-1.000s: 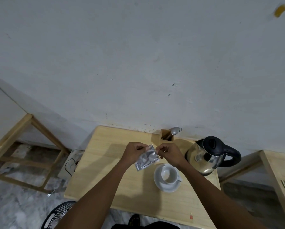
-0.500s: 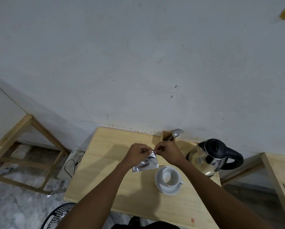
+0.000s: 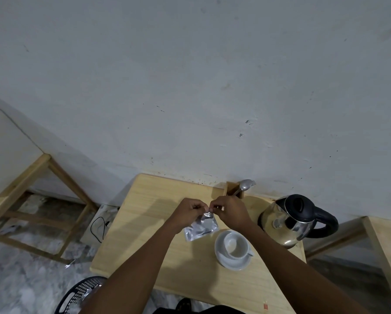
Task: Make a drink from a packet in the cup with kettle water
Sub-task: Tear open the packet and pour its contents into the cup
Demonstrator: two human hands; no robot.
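A silver foil packet (image 3: pixel 201 228) hangs above the wooden table (image 3: pixel 149 214), just left of the cup. My left hand (image 3: pixel 187 213) and my right hand (image 3: pixel 229 211) both pinch its top edge, fingertips almost touching. A white cup (image 3: pixel 235 244) stands empty on a white saucer (image 3: pixel 232 261), below my right wrist. The steel kettle (image 3: pixel 287 225) with a black lid and handle stands to the right of the cup.
A small wooden holder (image 3: pixel 232 189) with a spoon and fork (image 3: pixel 245 185) stands at the wall behind my right hand. A black mesh basket (image 3: pixel 81 293) sits on the floor at lower left. Wooden frames stand left and right of the table.
My two hands have come closer together at the packet's top edge. The packet has swung from tilted to hanging lower beneath the fingers.
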